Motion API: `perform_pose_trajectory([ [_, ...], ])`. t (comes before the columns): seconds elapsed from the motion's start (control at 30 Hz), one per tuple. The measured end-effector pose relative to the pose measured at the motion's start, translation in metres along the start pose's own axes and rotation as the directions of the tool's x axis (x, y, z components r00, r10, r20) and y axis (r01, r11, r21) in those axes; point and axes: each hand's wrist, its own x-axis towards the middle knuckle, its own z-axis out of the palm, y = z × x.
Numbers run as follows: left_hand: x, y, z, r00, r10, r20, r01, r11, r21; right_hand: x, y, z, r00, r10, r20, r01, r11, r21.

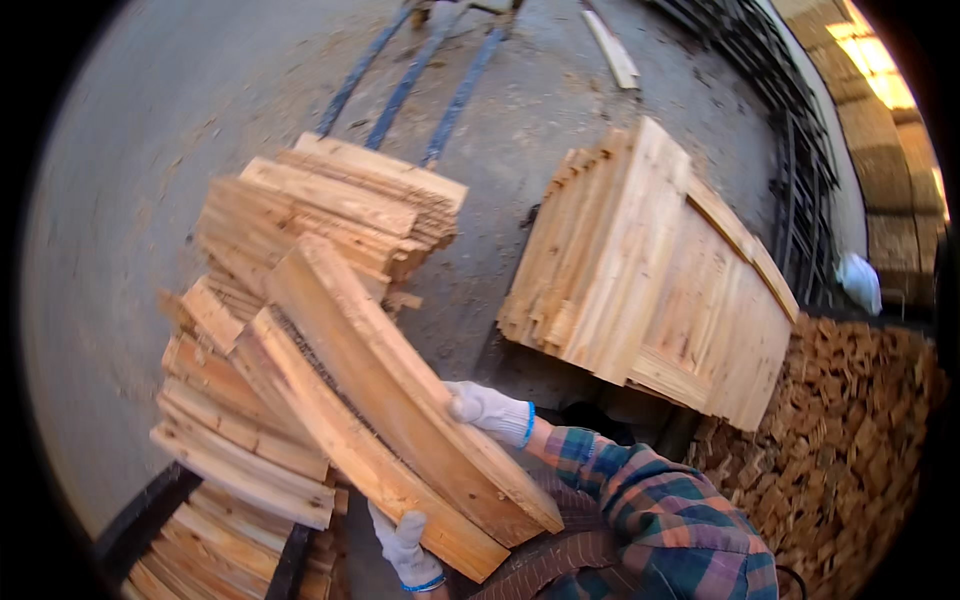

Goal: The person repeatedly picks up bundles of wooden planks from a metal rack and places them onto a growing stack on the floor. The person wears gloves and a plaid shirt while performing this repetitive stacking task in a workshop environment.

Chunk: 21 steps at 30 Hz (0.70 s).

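Note:
Two long, pale wooden boards lie slantwise before me, a nearer board (372, 440) and a wider board (390, 390) to its right. Their far ends reach over the piled wood. A dark gap runs between them. My right hand (490, 410), in a white knit glove with a blue cuff, is closed over the right edge of the wider board. Low on the nearer board's left edge is my left hand (405, 545), gloved alike, its thumb on the wood and its other fingers partly hidden beneath.
Planks (330, 200) are piled at the far left, and more boards (240, 440) lie on a dark metal frame (150, 515). At right stands a stack of boards (640, 270), near a heap of wood offcuts (830, 440). Blue bars (400, 85) extend across the floor beyond.

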Motion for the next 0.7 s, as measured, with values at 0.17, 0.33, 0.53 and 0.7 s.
perform_pose_trajectory([
  [0.17,-0.018,0.005,0.103,0.942,0.038,0.333,-0.073,0.993,0.093,-0.110,-0.069,-0.040,0.920,-0.381,-0.091,0.368,0.921,-0.126],
  [0.33,-0.035,-0.026,0.222,0.803,0.101,0.588,-0.253,0.950,0.182,-0.265,-0.150,-0.075,0.820,-0.535,-0.201,0.492,0.840,-0.229],
  [0.53,-0.048,-0.081,0.385,0.515,0.281,0.810,-0.457,0.889,-0.018,-0.427,-0.218,-0.126,0.628,-0.745,-0.222,0.584,0.641,-0.499],
  [0.7,-0.016,-0.163,0.452,0.031,0.419,0.907,-0.933,0.337,-0.124,-0.492,-0.201,-0.206,0.622,-0.696,-0.359,0.404,0.678,-0.614],
])
